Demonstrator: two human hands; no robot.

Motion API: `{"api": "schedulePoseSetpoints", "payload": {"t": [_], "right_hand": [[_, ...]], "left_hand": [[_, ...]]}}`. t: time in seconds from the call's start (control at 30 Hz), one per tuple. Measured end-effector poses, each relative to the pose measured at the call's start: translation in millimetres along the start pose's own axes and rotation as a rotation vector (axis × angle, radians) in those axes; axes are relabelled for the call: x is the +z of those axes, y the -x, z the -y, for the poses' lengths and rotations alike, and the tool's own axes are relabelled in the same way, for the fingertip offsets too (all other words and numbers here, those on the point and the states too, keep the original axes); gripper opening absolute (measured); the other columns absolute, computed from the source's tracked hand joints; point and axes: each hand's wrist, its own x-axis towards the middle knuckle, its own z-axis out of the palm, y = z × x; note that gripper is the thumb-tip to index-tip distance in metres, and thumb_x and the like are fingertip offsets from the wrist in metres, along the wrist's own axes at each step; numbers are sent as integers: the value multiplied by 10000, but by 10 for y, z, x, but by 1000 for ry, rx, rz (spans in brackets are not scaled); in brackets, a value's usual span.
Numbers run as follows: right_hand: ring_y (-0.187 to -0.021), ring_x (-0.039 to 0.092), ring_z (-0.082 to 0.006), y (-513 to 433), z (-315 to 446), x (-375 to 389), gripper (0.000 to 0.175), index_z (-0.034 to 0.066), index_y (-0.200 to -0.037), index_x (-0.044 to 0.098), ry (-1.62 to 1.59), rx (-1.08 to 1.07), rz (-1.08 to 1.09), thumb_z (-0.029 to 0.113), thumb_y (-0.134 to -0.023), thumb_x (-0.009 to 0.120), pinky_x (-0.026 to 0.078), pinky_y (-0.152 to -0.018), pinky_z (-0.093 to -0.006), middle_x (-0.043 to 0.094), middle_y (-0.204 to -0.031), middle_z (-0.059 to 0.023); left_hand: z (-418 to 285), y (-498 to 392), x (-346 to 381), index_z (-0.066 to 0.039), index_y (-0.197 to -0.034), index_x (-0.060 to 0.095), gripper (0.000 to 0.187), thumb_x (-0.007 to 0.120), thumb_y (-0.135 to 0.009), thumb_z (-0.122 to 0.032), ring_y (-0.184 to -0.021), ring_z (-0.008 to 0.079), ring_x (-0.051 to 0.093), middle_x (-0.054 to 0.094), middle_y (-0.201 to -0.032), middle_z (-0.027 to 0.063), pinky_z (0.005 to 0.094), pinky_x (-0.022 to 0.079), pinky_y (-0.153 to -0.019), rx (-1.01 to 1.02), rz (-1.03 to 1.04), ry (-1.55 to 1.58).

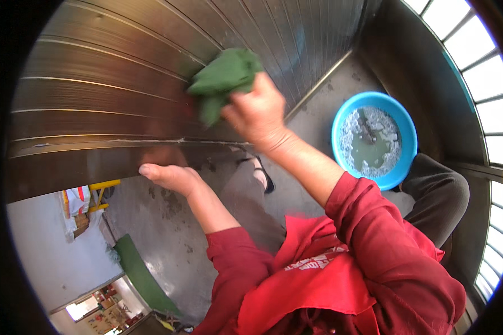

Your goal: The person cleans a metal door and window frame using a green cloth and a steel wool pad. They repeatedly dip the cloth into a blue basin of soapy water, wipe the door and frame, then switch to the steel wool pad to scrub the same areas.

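Note:
My right hand (257, 111) is closed on a green cloth (228, 75), which lies bunched against a dark, shiny grooved metal panel (121, 75); cloth and fingers are slightly blurred. My left hand (169, 178) rests at the panel's lower edge, palm partly up, thumb pointing left, with no object seen in it; whether its fingers touch the edge is unclear. To the right, a blue plastic basin (408, 125) stands on the floor, holding cloudy water with suds and a dark object I cannot identify.
Tall barred windows (492, 79) line the right side. My knees flank the basin area on the grey concrete floor (172, 217). At lower left are a green strip (140, 272), a yellow metal frame (98, 194), a white wall (67, 259) and an opening onto a cluttered room.

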Motion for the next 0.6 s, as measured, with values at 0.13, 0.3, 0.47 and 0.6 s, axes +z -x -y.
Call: {"api": "schedulePoseSetpoints", "payload": {"t": [0.13, 0.3, 0.47, 0.6], "right_hand": [[-796, 552, -391, -211, -909, -93, 204, 56, -838, 492, 103, 202, -208, 119, -726, 650, 460, -643, -459, 528, -927, -174], [-779, 520, -459, -899, -1252, -356, 217, 13, -900, 527, 17, 740, -485, 191, -809, 615, 420, -711, -506, 554, -883, -242], [-795, 465, -390, -589, -180, -26, 146, 4, -818, 472, 89, 101, -297, 56, -741, 585, 379, -689, -469, 478, -797, -190], [-955, 514, -338, -212, 561, 166, 187, 69, -848, 588, -418, -191, 101, 106, -671, 638, 439, -774, -431, 570, -1038, -149]], "left_hand": [[-9, -19, -51, 82, -1317, 349, 864, 359, -884, -666, -1210, 285, 428, 401, -1349, 186, 436, 347, -1038, -83, 23, -31], [51, 36, -68, 142, -1251, 398, 889, 365, -883, -666, -1177, 288, 444, 436, -1300, 226, 430, 346, -1019, -31, -15, -61], [137, 19, -51, 166, -1260, 394, 1051, 416, -790, -774, -1163, 307, 460, 441, -1303, 249, 415, 349, -998, 28, -58, -64], [118, -12, -45, 152, -1286, 361, 1031, 441, -797, -752, -1176, 305, 454, 419, -1335, 235, 415, 343, -1004, -56, 14, 64]]}}
